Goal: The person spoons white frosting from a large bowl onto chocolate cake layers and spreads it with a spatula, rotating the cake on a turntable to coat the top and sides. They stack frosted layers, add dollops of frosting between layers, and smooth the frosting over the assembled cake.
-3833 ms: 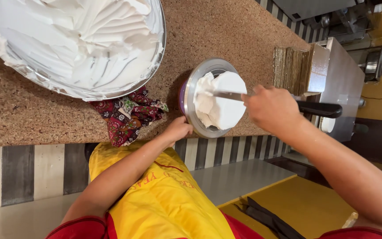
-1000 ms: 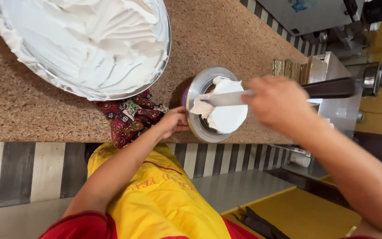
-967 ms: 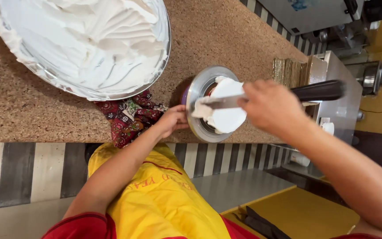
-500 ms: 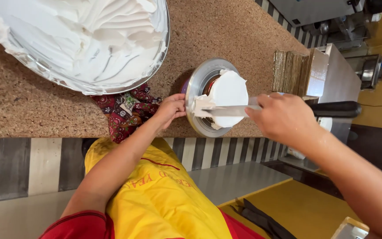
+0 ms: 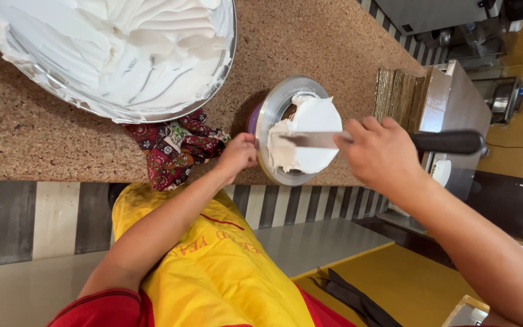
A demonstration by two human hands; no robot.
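Observation:
A small cake covered in white cream stands on a silver turntable on the speckled brown counter. My right hand is shut on the black handle of a long metal spatula. Its blade lies flat across the cream on the near side of the cake. My left hand grips the near rim of the turntable with the fingers curled on it.
A large metal bowl of whipped cream sits at the upper left. A red patterned cloth lies beside my left hand. A stack of brown cake boards and a steel box stand to the right. I wear a yellow apron.
The spatula blade has shifted from a tilt over the top of the cake to lying level across its near side. My left hand has slid a little along the turntable rim.

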